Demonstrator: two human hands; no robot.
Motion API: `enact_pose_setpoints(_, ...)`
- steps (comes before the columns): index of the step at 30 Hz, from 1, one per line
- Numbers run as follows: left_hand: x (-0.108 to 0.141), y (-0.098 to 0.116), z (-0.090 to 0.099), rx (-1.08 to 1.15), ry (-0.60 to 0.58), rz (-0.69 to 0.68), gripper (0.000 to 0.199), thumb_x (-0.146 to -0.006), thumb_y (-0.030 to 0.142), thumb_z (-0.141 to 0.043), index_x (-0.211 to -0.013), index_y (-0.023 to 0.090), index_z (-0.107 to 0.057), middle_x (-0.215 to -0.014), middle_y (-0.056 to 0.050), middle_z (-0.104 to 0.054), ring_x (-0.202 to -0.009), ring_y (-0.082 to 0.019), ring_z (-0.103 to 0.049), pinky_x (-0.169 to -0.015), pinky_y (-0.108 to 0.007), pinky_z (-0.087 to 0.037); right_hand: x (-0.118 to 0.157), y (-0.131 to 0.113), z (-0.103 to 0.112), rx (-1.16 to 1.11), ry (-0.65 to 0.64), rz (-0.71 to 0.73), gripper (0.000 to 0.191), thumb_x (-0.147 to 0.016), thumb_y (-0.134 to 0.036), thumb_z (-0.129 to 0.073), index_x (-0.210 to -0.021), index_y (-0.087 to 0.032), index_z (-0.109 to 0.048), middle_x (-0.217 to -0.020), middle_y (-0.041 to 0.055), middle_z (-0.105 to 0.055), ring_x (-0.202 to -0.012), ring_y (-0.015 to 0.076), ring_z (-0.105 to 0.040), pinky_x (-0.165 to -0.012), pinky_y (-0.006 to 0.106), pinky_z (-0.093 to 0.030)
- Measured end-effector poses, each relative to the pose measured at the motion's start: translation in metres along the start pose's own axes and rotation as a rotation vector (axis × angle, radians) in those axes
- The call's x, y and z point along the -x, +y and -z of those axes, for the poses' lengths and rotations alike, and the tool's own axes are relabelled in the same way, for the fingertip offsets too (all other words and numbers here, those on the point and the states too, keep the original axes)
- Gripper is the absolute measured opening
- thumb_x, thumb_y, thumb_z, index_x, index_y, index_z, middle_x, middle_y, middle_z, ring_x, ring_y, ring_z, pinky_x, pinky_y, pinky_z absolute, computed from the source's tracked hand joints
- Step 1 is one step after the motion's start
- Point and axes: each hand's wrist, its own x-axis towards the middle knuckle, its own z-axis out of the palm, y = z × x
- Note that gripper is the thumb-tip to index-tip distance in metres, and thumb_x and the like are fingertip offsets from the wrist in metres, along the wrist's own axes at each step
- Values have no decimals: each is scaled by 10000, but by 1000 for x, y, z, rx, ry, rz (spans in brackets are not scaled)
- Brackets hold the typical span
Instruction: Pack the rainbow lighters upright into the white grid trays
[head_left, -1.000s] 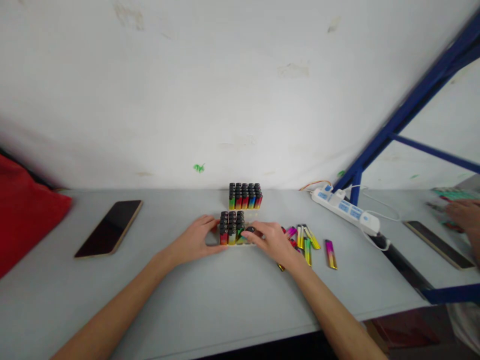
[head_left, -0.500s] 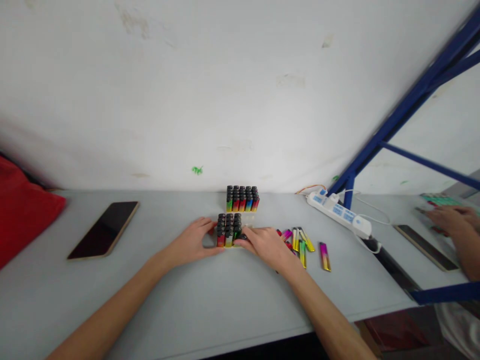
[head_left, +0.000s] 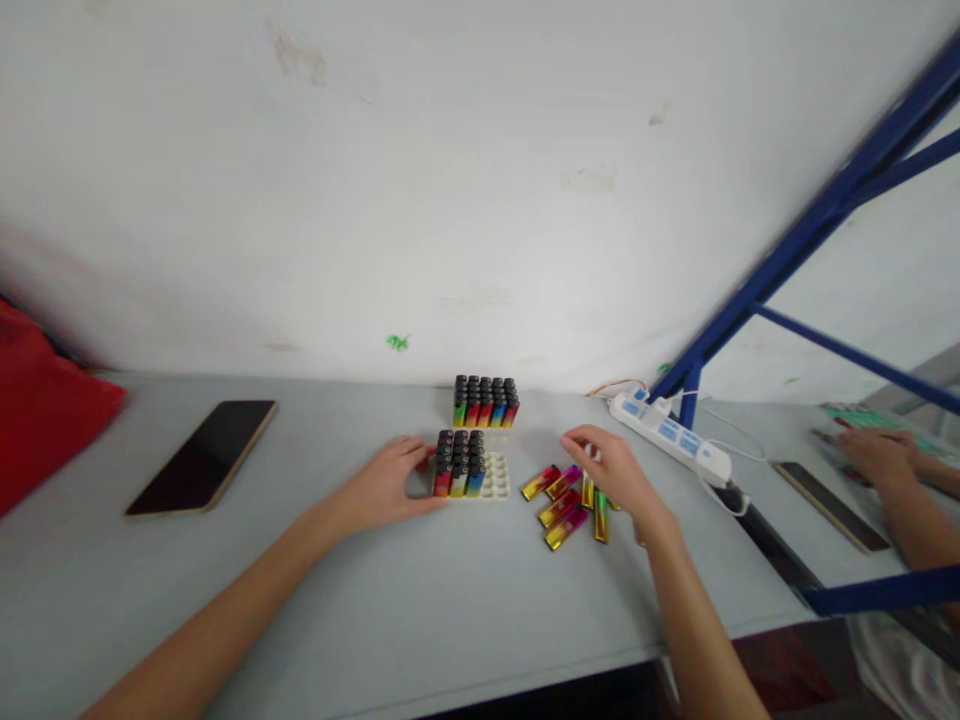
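Observation:
A white tray (head_left: 496, 484) with small round-cornered slots stands on the table, its left columns filled with upright lighters (head_left: 459, 464) with black tops and coloured bodies. My left hand (head_left: 391, 482) grips the tray's left side, thumb at the near corner and fingers behind. To the right lies a pile of loose lighters (head_left: 561, 507), red, purple, green and gold. My right hand (head_left: 606, 466) hovers over the far right of that pile, fingers bent and apart from the thumb, with nothing visible in it. It covers some of the lighters.
A second block of upright lighters (head_left: 485, 402) stands behind, near the wall. At left lie a dark phone-like slab (head_left: 202, 457) and red cloth (head_left: 52, 405). A power strip (head_left: 671, 437) with cables and a blue metal frame (head_left: 750, 290) stand right; beyond is another person's hand (head_left: 877, 455).
My right hand has left the tray and moved right over the loose lighters. A blue lighter now stands in the third column's near slot. My left hand stays on the tray.

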Motion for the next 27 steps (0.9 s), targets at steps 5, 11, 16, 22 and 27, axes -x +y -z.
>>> enact_pose_setpoints(5,0,2,0,11,-6,-2,501,-922,712,-836,-1082,242,-772,-1145,-113,-808,-1126,-364,-759,-1057,-468,-613,44,48,27,180,122,-119,429,-1110,-579,-564,-988,-241,-798,-984,120,-846,-868,297,-780,-857,430,-615)
enact_pose_setpoints(11,-2,1,2,0,-18,16,508,-910,738,-823,-995,243,-751,-1114,-117,-797,-1094,-377,-759,-1026,-482,-621,60,64,4,340,85,-248,261,-1111,-423,-645,-1166,-213,-790,-1054,128,-836,-979,312,-801,-944,429,-610)
enact_pose_setpoints(16,-2,0,3,6,-20,10,526,-907,757,-816,-987,240,-758,-1108,-117,-796,-1079,-370,-756,-1007,-480,-629,50,65,-11,338,14,-355,265,-1123,-303,-652,-1306,-180,-797,-1141,148,-825,-1035,292,-803,-989,408,-608)
enact_pose_setpoints(22,-1,-2,3,24,-5,3,529,-907,766,-816,-994,246,-773,-1130,-112,-807,-1081,-363,-755,-1017,-480,-630,32,65,-3,120,88,-371,200,-1028,-368,-750,-1118,-200,-810,-1089,128,-800,-904,277,-785,-967,454,-627)
enact_pose_setpoints(27,-1,-4,0,14,-5,-2,539,-904,760,-824,-1025,237,-775,-1118,-114,-800,-1056,-357,-752,-1004,-482,-631,-1,30,-12,-464,165,-327,544,-922,-735,-830,-1122,-267,-637,-1044,46,-752,-754,207,-705,-656,339,-555)
